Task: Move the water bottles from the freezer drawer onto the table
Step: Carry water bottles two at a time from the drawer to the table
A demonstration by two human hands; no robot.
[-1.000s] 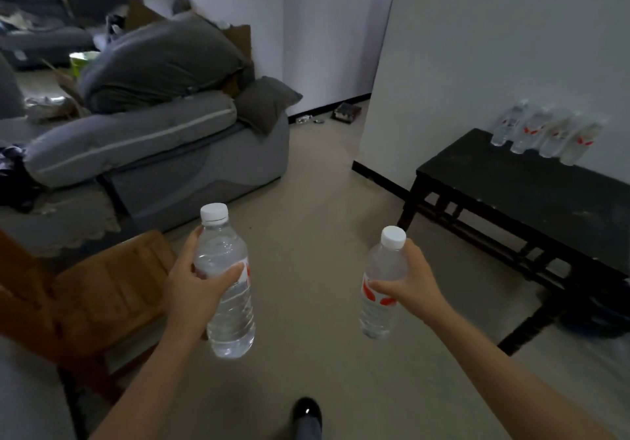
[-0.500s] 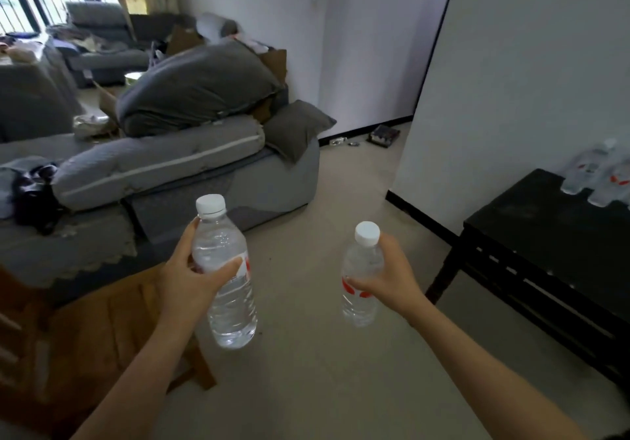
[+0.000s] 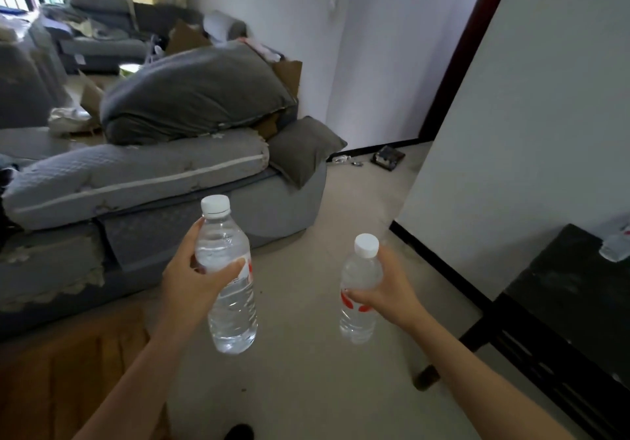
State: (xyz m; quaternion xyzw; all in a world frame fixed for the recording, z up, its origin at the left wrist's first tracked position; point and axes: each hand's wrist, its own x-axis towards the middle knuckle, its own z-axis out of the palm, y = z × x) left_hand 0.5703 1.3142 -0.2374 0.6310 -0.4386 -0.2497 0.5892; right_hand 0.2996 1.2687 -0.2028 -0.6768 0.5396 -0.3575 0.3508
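My left hand (image 3: 191,279) grips a clear water bottle (image 3: 229,303) with a white cap, held upright over the floor. My right hand (image 3: 392,289) holds a second, smaller-looking water bottle (image 3: 358,310) with a red label, also upright. The black table (image 3: 576,289) stands at the right edge against the white wall. One bottle on the table (image 3: 615,248) shows at the frame's right edge, cut off. The freezer drawer is out of view.
A grey sofa (image 3: 170,200) piled with cushions fills the left. A wooden seat (image 3: 68,371) sits at lower left. Beige floor runs between sofa and table. Small items (image 3: 387,158) lie on the floor by the far wall.
The view has swung left and upward: the table with its row of bottles has slid to the right edge, more sofa shows. Both hands keep their bottles in front of me.
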